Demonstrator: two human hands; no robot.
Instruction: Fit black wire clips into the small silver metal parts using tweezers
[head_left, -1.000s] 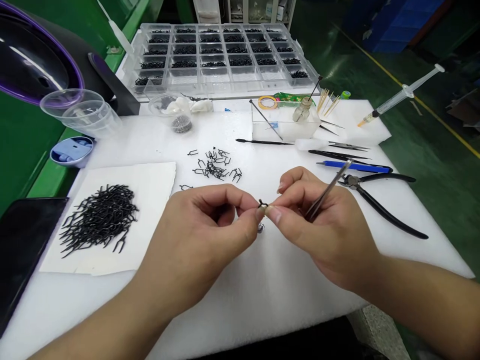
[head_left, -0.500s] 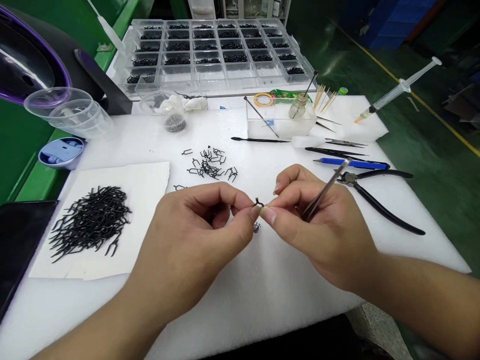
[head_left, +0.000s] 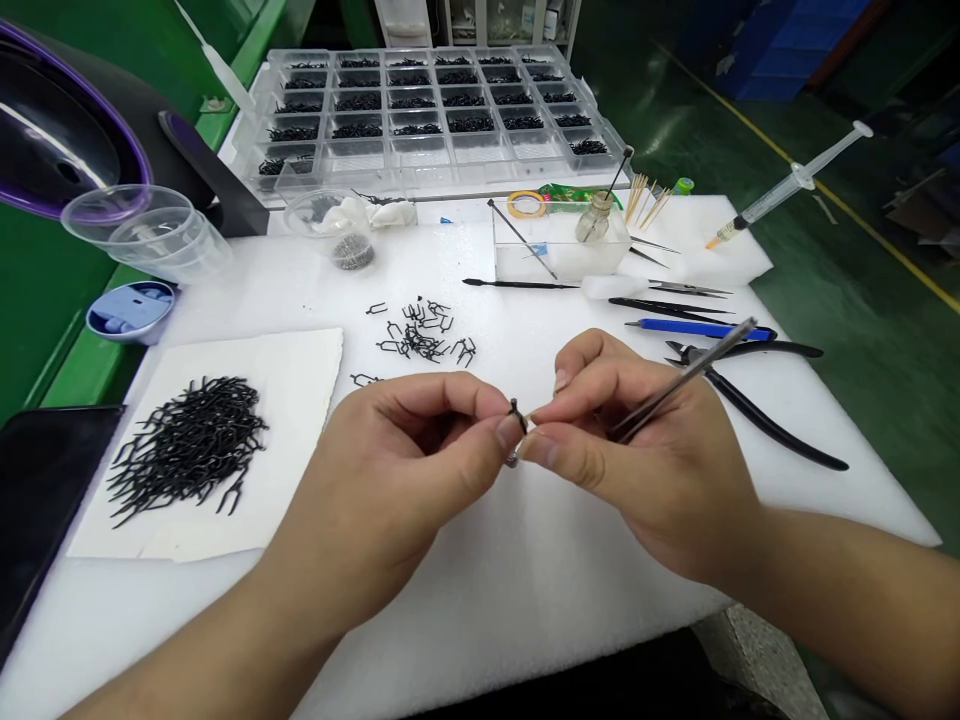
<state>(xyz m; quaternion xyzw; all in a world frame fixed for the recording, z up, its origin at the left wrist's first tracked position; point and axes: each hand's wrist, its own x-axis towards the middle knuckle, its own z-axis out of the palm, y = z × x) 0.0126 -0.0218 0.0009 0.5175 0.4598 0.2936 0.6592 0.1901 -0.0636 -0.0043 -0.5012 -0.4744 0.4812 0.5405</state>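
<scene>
At the middle, my left hand (head_left: 405,470) pinches a small black forked piece (head_left: 517,412) between thumb and index finger. My right hand (head_left: 652,460) is closed too, its thumb and index fingertips at the piece's right side. Metal tweezers (head_left: 697,370) lie across the right hand, held in its fingers and pointing up to the right. A tiny shiny metal part (head_left: 512,460) shows just below the fingertips, mostly hidden. Beyond the hands lies a loose group of black forked pieces (head_left: 420,338). A bigger heap of them (head_left: 191,440) rests on white paper (head_left: 300,375) at left.
A clear compartment box (head_left: 420,150) with black pieces stands at the back. Cutting pliers (head_left: 772,405), a blue pen-like tool (head_left: 697,327), a glass bottle (head_left: 596,218) and a syringe (head_left: 780,190) are at right. Clear cups (head_left: 150,235) and a blue-white bowl (head_left: 131,310) stand at left.
The forked piece has turned more upright between the fingertips. The tweezers in my right hand have swung lower and outward to the right.
</scene>
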